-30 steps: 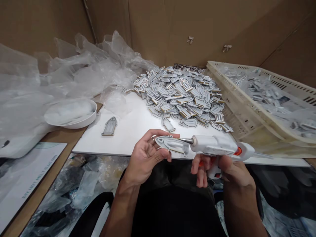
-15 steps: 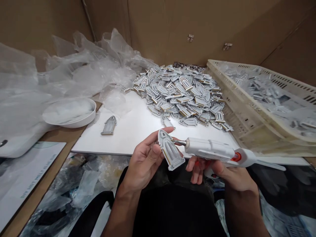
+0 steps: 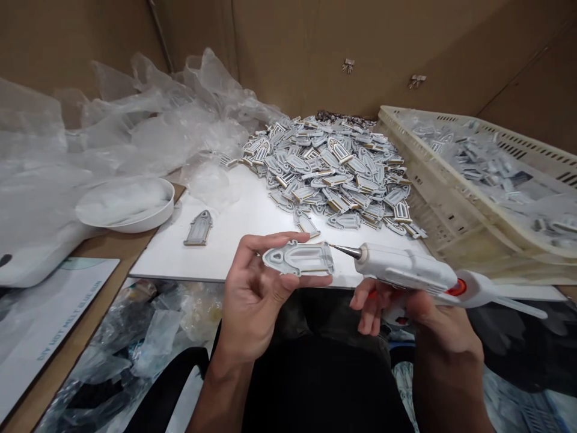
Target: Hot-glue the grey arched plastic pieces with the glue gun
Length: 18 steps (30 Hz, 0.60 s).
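Note:
My left hand [image 3: 256,300] grips a small grey-white arch-shaped piece [image 3: 300,258] by its long edges, its hollow side facing me and its pointed end to the left. In my right hand [image 3: 406,310] is a white hot glue gun [image 3: 406,267] with a red trigger, mostly covered by the fingers. The gun's metal nozzle points left, its tip at the upper corner of the piece's flat end; whether they touch I cannot tell. Another such piece [image 3: 198,228] lies alone on the white board [image 3: 157,258] to the left.
A large heap of like pieces [image 3: 333,174] covers the board's back. At right stands a cream plastic crate [image 3: 433,198] holding bagged pieces. Crumpled clear bags [image 3: 148,126] and a white dish [image 3: 130,207] are at left. Cardboard walls [image 3: 288,48] rise behind.
My left hand has turned the piece from upright-tilted to nearly level, flat end rightward. The glue gun has shifted right, its nozzle now by the flat end instead of the long side.

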{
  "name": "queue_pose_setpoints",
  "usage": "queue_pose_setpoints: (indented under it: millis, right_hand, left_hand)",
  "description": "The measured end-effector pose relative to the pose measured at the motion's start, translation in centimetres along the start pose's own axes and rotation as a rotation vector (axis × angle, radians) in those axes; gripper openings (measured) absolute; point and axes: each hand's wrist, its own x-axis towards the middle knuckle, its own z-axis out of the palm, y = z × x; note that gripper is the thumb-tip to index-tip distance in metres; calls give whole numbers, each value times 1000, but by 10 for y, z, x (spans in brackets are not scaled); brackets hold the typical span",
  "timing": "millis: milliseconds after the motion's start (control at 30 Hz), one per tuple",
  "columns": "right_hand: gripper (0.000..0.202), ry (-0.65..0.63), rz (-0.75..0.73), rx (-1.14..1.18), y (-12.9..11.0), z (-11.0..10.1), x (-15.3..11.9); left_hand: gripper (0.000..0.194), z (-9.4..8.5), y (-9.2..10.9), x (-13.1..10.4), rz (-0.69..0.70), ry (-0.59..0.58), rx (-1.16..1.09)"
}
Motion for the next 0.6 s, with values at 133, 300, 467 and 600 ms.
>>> queue_pose_setpoints:
  millis: [133, 300, 467, 600]
  right_hand:
    - [33, 56, 28, -75, -3, 5, -4]
    - [30, 73, 32, -126, -1, 9, -10]
    - [30, 77, 41, -145, 1, 11, -8]
    - [33, 78, 35, -164, 2, 13, -7]
  left_hand:
    - [34, 14, 9, -6, 220, 150, 282]
    - [51, 27, 13, -10, 427, 209, 490]
    - [57, 30, 12, -12, 493, 201, 553]
    - [52, 31, 13, -13, 482, 195, 567]
